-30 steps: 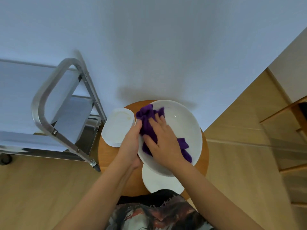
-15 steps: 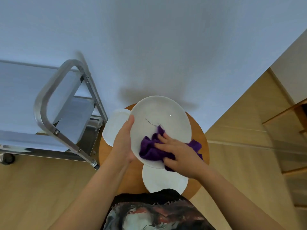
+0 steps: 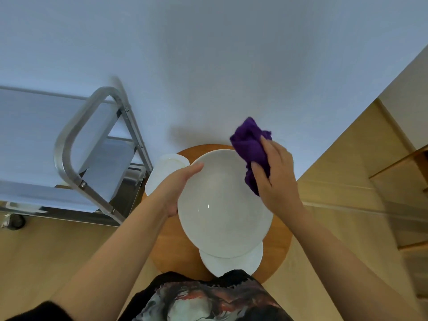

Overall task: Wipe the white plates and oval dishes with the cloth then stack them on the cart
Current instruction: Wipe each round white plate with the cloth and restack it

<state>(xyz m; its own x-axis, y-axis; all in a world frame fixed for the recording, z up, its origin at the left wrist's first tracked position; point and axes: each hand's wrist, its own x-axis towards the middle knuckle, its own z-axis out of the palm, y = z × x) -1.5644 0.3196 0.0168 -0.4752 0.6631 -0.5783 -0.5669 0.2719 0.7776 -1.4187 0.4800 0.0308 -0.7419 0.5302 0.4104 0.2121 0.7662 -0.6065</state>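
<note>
A large round white plate point(image 3: 222, 205) is held tilted above the round wooden table point(image 3: 278, 246). My left hand point(image 3: 178, 188) grips its left rim, thumb over the edge. My right hand point(image 3: 275, 179) holds the purple cloth point(image 3: 251, 149) bunched at the plate's upper right rim, the cloth mostly off the plate. Under the held plate a second white plate point(image 3: 231, 262) lies on the table near my body. A white oval dish point(image 3: 162, 174) lies at the table's left edge, partly hidden by my left hand.
The metal cart point(image 3: 69, 144) with grey shelves stands to the left of the table, its tubular handle nearest me. A white wall is straight ahead. Wooden floor surrounds the table, and wooden furniture point(image 3: 405, 177) stands at the right.
My right hand swept the cloth from the plate's lower middle up to its upper right rim. The plate has tilted flatter and moved slightly right; my left hand keeps its grip.
</note>
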